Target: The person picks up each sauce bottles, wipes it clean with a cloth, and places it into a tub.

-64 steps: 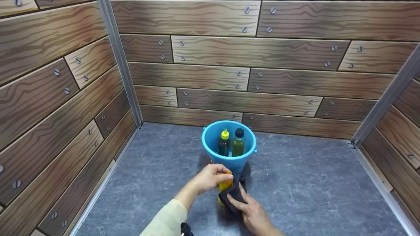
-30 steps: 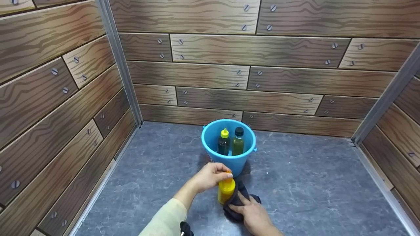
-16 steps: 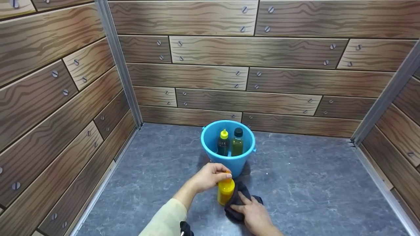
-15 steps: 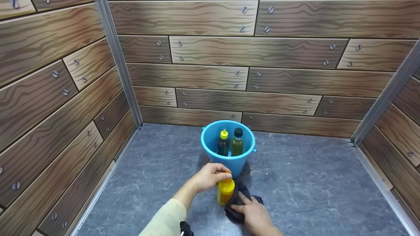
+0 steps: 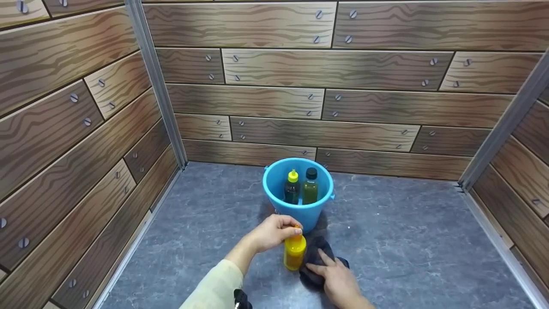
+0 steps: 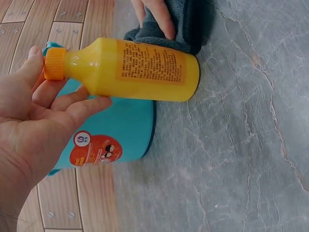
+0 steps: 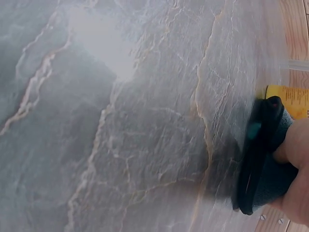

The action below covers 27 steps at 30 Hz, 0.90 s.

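Observation:
A yellow bottle (image 5: 294, 257) with an orange cap (image 6: 55, 64) stands upright on the grey floor. My left hand (image 5: 274, 234) pinches that cap from above, the other fingers near the bottle's neck and shoulder in the left wrist view. Just right of the bottle, my right hand (image 5: 339, 281) holds a bunched dark cloth (image 5: 318, 248), fingers spread over its top in the head view. The cloth (image 7: 270, 174) lies low, close beside the bottle, and hides part of it in the right wrist view.
Behind the yellow bottle is a blue bucket (image 5: 309, 216). Inside it stand a dark bottle (image 5: 292, 193) with a yellow nozzle cap and a green bottle (image 5: 310, 195) with a black cap. Wood-patterned walls (image 5: 274, 103) enclose the floor at the back and sides.
The cloth was up against the bottle, covering part of it; my right hand has drawn it down and to the right, uncovering the bottle's side. My left hand stays at the cap.

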{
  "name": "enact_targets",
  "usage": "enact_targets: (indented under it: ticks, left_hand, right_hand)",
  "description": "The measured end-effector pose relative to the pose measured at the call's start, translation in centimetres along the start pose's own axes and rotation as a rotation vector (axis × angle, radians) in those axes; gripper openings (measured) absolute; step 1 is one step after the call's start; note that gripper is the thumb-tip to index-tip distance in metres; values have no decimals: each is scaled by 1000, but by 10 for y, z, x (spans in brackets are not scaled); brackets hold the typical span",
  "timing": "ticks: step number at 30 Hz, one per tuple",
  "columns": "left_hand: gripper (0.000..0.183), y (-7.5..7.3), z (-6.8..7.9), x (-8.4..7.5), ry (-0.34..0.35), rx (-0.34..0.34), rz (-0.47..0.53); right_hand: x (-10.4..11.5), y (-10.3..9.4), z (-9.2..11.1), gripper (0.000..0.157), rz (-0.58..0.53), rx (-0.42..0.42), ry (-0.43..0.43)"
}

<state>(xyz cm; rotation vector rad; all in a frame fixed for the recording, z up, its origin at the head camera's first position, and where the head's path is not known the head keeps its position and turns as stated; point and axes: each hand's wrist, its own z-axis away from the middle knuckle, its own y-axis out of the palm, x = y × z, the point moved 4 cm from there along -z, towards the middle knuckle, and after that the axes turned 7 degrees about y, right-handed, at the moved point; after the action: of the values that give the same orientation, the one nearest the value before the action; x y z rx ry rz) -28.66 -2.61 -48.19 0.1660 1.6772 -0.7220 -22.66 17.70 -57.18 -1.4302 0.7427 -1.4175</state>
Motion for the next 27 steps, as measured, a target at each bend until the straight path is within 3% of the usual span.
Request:
enact_targets:
  ticks: [8, 15, 20, 27]
  left_hand:
    - [19, 0, 3, -1, -22, 10, -19]
    - [21, 4, 7, -1, -39, -23, 1]
    - [28, 9, 11, -4, -23, -85, 8]
    - [36, 16, 15, -7, -20, -239, 11]
  right_hand:
    - [-9, -8, 4, 61, -68, -46, 43]
    - [-14, -13, 15, 66, -139, -145, -25]
    - [-17, -18, 24, 75, -140, -271, -93]
    - [-17, -27, 31, 82, -164, -331, -85]
